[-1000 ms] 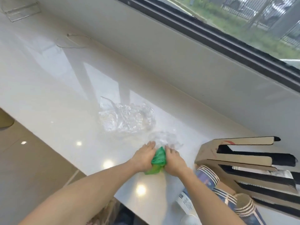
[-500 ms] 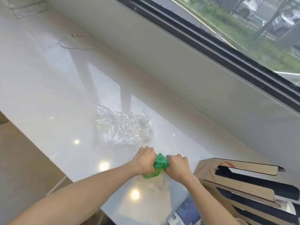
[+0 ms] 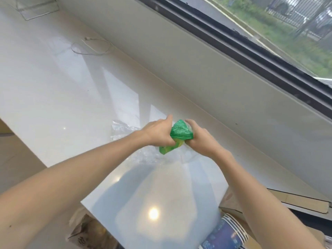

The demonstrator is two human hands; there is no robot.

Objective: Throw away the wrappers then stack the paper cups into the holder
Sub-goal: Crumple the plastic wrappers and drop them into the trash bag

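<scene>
A crumpled green wrapper [image 3: 180,134] is squeezed between my left hand [image 3: 158,131] and my right hand [image 3: 198,139], lifted above the white counter [image 3: 53,90]. Clear plastic film [image 3: 186,156] hangs below the green bundle. A second crumpled clear wrapper [image 3: 122,130] lies on the counter behind my left forearm, partly hidden. Blue striped paper cups [image 3: 226,232] lie on their side at the bottom right. The brown cardboard cup holder [image 3: 294,202] shows at the right edge, mostly hidden by my right arm.
A paper bag [image 3: 86,232] stands below the counter's front edge. A thin white cable [image 3: 93,46] lies coiled far back on the counter. A clear acrylic stand [image 3: 39,8] sits at the top left. The window ledge wall [image 3: 197,74] borders the counter's far side.
Both hands have lifted the green wrapper up off the counter and pressed it tighter, with clear film trailing under it. The view has tilted, showing the cups again.
</scene>
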